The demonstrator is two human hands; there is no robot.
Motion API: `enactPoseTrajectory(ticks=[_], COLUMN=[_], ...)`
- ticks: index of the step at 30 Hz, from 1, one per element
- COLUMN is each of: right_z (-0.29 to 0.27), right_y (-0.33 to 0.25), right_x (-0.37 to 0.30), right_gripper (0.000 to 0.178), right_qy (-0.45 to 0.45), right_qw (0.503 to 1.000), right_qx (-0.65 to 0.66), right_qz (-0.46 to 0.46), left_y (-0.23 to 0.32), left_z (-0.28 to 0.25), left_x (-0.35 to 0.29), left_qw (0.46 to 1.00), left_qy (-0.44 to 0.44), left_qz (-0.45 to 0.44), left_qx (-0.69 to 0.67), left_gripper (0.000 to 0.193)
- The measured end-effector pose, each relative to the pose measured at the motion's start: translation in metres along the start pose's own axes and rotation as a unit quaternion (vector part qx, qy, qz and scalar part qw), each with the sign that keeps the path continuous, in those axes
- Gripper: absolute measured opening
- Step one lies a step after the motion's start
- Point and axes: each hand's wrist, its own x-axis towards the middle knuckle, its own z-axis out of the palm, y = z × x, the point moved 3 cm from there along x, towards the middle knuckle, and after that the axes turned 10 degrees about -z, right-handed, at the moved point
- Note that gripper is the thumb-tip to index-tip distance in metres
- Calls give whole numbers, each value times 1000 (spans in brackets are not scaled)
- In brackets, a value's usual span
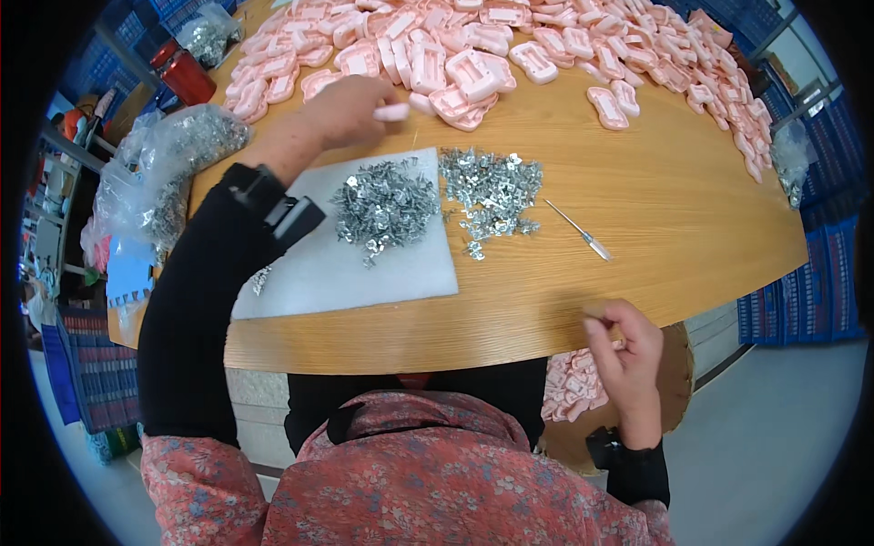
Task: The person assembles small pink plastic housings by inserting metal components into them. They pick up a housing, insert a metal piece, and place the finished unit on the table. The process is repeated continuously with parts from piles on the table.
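The fingers of the left hand (350,111) pinch a small pink piece (391,113) at the near edge of the pink heap (428,64), knuckles up and wrist bent inward. Over on the right hand (630,350), thumb and forefinger curl until their tips almost meet; from where I stand I can't tell whether anything small sits between them. That hand hovers near the front edge of the counter (692,209), palm turned inward, its forearm short and upright from below. The left forearm, in a black sleeve (187,309), reaches long and slanting across a white foam sheet (309,287), with a dark device (273,207) strapped at the wrist. On the sheet lies a pile of metal clips (387,209), and just beside it a second metal pile (492,187). A slim screwdriver (594,243) rests farther right. Beneath the right hand, more pink parts (572,387) fill a brown container (675,378).
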Motion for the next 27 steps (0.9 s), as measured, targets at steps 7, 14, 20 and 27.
enactPoseTrajectory(ticks=[7,14,20,27], right_z=[46,79,111,127], right_y=[-5,-8,-12,6], right_x=[53,77,86,65], right_gripper=[11,16,18,13], right_qy=[-95,-134,-135,-47], right_qw=[993,987,991,996], right_qx=[38,46,14,20], right_qz=[-59,-71,14,71], left_y=[-8,20,17,-7], left_z=[-24,24,81,97], left_x=[-84,-202,-271,-269], left_qw=[956,803,676,566], left_qy=[107,-4,-123,-198], left_qz=[-56,-85,-124,-11], left_qx=[-266,-589,-716,-800], left_gripper=[40,51,56,47])
